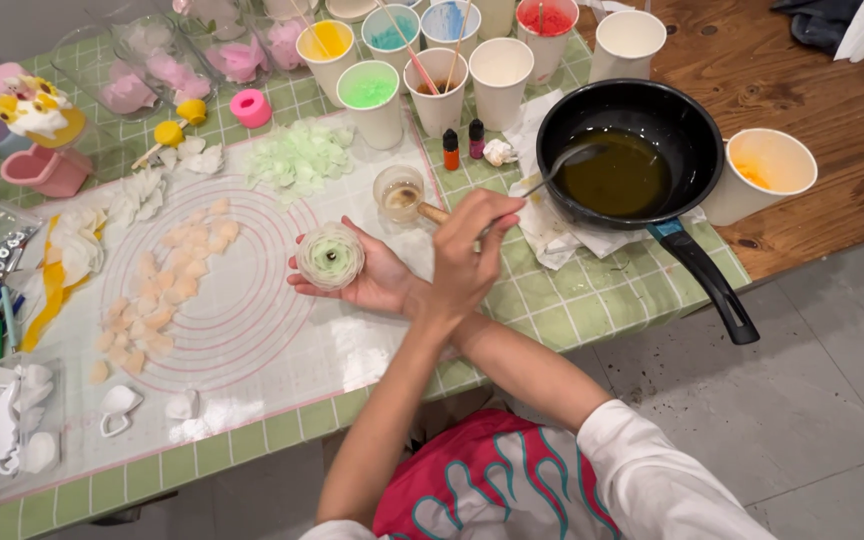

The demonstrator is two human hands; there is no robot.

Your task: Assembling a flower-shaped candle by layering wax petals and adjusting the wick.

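Note:
My arms are crossed. My right hand point(377, 280) lies palm up over the mat and cups a pale green and white layered flower point(330, 256). My left hand point(467, 250) reaches over it and grips a metal spoon point(562, 165) by the handle. The spoon's bowl rests at the rim of a black frying pan point(682, 110) that holds dark yellow-green liquid. A small clear glass cup point(399, 192) with a wooden stick stands just beyond my hands.
A translucent mat point(252, 340) with circle lines carries peach petals point(167, 290), pale green petals point(297, 155) and white pieces. Paper cups point(372, 95) of coloured liquid stand at the back, one orange cup point(762, 170) right of the pan. The pan handle point(712, 285) overhangs the table edge.

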